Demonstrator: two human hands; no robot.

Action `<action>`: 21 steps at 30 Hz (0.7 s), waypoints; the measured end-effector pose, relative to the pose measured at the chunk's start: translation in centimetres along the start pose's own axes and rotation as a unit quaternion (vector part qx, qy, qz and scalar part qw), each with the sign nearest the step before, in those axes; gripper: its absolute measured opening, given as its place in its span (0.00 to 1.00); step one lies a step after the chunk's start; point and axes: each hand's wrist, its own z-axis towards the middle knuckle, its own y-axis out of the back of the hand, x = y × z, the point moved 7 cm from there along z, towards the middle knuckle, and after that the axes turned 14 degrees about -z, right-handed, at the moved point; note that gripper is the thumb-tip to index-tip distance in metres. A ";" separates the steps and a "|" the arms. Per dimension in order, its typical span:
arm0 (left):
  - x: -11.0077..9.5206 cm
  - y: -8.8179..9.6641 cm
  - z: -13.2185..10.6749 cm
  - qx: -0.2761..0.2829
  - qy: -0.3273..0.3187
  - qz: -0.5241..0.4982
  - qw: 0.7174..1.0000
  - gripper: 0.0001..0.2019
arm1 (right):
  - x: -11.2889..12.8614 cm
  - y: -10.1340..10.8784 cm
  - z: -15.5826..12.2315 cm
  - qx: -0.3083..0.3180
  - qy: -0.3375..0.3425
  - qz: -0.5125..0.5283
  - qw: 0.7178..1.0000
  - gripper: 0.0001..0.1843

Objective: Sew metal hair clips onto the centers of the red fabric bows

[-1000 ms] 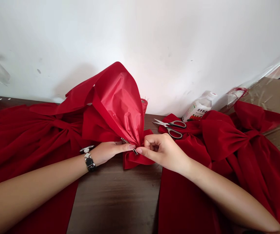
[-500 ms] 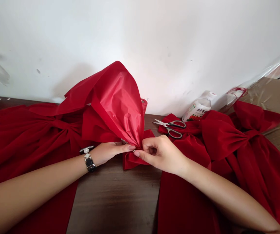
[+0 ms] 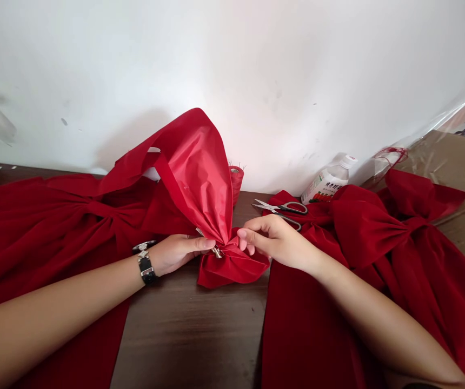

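Observation:
A piece of red fabric (image 3: 210, 178) with a shiny inner side stands up in a fan, gathered into tight pleats at its base. My left hand (image 3: 179, 251) is closed on this gather from the left, thumb on top. A slim metal piece (image 3: 217, 252), like a clip or pin, pokes out beside the thumb at the pleats. To the right of the gather, my right hand (image 3: 275, 240) pinches the fabric's edge between thumb and fingers; whether thread is also held there cannot be seen. The lower part of the fabric spreads over the dark table (image 3: 187, 324).
A red thread spool (image 3: 236, 181) with pins in its top stands behind the fabric. Scissors (image 3: 291, 206) lie to the right, before a labelled bottle (image 3: 330, 178). Large red bows (image 3: 378, 227) cover the right side; more red cloth (image 3: 54, 216) lies left. A cardboard box (image 3: 459, 178) is far right.
My right hand has drawn back slightly to the right from the pin area. The fabric's fan has tilted a little left, showing more of the spool and metal piece. My left hand keeps its hold.

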 end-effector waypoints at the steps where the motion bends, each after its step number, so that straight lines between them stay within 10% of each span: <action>1: 0.0 0.1 0.0 -0.005 0.000 -0.008 1.000 0.22 | -0.2 -0.2 0.0 0.026 -0.011 0.010 1.000 0.21; 10: -0.1 0.5 0.1 -0.012 -0.015 -0.030 0.999 0.20 | -0.8 -0.5 0.1 0.107 -0.060 0.073 0.990 0.10; 15: -0.1 0.7 0.1 -0.031 -0.011 -0.023 0.999 0.21 | 3.2 2.2 -2.0 -0.012 0.063 0.002 0.998 0.08; 21: -0.4 0.7 0.1 -0.054 -0.021 -0.036 0.998 0.22 | 9.5 -1.2 -6.5 0.074 0.236 -0.161 0.955 0.06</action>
